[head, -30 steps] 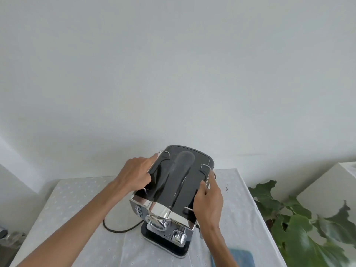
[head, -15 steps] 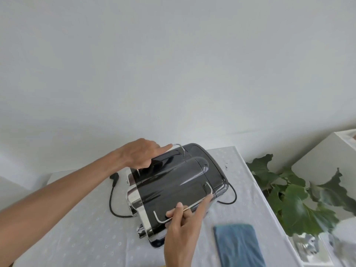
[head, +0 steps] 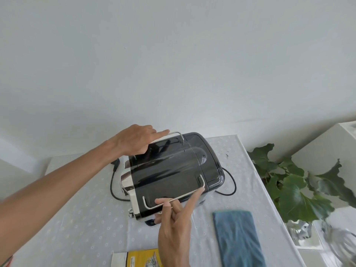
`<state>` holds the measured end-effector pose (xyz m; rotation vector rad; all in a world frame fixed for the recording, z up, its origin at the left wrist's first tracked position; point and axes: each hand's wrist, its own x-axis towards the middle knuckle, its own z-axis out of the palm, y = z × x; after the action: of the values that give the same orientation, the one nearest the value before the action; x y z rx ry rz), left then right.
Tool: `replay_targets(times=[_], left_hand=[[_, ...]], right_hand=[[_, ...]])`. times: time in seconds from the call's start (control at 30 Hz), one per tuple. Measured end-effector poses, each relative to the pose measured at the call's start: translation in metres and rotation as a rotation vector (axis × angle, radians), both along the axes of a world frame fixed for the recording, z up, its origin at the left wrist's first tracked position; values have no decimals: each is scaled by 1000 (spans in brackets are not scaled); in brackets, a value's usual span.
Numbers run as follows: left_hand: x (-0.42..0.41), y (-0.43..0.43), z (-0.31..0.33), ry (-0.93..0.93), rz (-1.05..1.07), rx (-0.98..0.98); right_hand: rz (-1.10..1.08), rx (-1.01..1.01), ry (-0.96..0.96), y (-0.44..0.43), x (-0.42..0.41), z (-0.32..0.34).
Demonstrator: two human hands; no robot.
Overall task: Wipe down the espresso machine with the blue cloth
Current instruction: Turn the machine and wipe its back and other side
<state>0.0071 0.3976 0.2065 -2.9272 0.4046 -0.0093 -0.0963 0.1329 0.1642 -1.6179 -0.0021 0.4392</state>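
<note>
Hands on either side, we are holding the espresso machine [head: 173, 176], which is sitting toward the far middle of the table [head: 77, 218] with its glossy black top showing and its chrome front pointing toward the left edge. Our left hand [head: 137, 140] is reaching over the machine's far side. Its index finger is lying straight along the far wire rail [head: 174, 133], and the other fingers are curling down against the far edge and gripping it there. Our right hand [head: 173, 226] is pinching the near wire rail [head: 185, 196]: the thumb is lying on top, the index finger is stretching along it toward its right end, and the remaining fingers are curling underneath. The blue cloth [head: 238, 239] is lying flat and untouched near the right edge of the table, just right of our right hand and apart from the machine. A black power cord [head: 112, 182] is looping on the table at the machine's left and showing again at its right. A yellow and white booklet [head: 138, 258] is poking in at the near edge, and a leafy green plant [head: 292, 189] is standing beyond the right edge.
</note>
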Motion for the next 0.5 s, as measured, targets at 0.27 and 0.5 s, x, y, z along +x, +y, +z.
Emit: replay_targets(times=[0.27, 0.5], left_hand=[[-65, -59, -1, -162, 340, -417], [-95, -146, 7, -241, 508, -537]], right_hand=[[40, -55, -320, -36, -5, -20], [70, -230, -533, -82, 44, -22]])
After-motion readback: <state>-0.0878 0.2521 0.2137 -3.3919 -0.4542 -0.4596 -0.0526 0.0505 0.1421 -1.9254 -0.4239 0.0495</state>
